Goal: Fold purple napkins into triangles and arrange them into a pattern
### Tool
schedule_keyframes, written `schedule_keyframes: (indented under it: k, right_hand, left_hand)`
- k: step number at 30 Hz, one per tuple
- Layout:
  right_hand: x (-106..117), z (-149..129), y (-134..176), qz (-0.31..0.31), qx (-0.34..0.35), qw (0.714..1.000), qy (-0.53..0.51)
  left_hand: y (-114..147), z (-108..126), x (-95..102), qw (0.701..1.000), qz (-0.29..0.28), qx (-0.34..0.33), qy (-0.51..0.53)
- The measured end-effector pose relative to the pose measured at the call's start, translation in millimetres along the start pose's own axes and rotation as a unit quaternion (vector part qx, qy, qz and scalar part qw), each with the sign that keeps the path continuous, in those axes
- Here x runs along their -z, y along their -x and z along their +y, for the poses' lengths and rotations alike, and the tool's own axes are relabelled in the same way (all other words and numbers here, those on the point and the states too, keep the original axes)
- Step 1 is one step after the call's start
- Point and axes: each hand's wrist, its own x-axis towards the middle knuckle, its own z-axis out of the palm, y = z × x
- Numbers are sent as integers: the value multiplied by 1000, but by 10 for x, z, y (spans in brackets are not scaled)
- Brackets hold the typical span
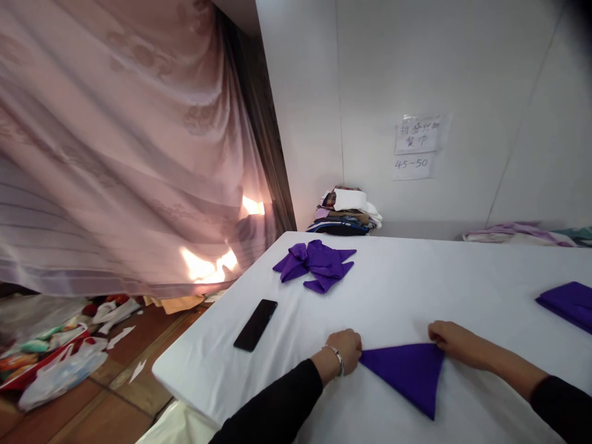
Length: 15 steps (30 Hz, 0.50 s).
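Two hands on one purple cloth (409, 373). Left hand (345, 350): fingers pinching the narrow left tip. Right hand (451, 340): fingers curled in, pinching the upper right corner.

Other counts from where I stand: one purple bundle (319, 265) near the surface's far left corner, several points poking out, pieces inside overlap so can't count them. One purple stack (571, 305), cut off at far right, layers not countable. One black phone (256, 325), face up, between bundle and left forearm. One bracelet (340, 361), left wrist. One clothes pile (346, 216) just past the far edge, against the wall. Two paper notes (417, 137) on that wall, one above the other, lower reads 45-50.

Cloth itself: near edge of the white surface (407, 290), between the hands. Solid deep purple, folded to a triangle, mostly flat. Top edge runs nearly straight hand to hand; right side bows slightly; lowest point aims at the person. Fold layers: can't tell how many.
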Motion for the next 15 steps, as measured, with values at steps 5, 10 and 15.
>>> schedule_keyframes:
  k: [5,10,15]
  right_hand:
    - [34,-51,45,-4,-11,1000,7]
    - [37,-44,61,-15,-21,1000,-17]
    - [31,-24,83,-27,-23,999,-10]
  left_hand:
    - [-4,21,22,1000,-8,-4,-9]
    - [30,60,47,1000,-5,1,-16]
    - [65,60,50,1000,-2,8,-10]
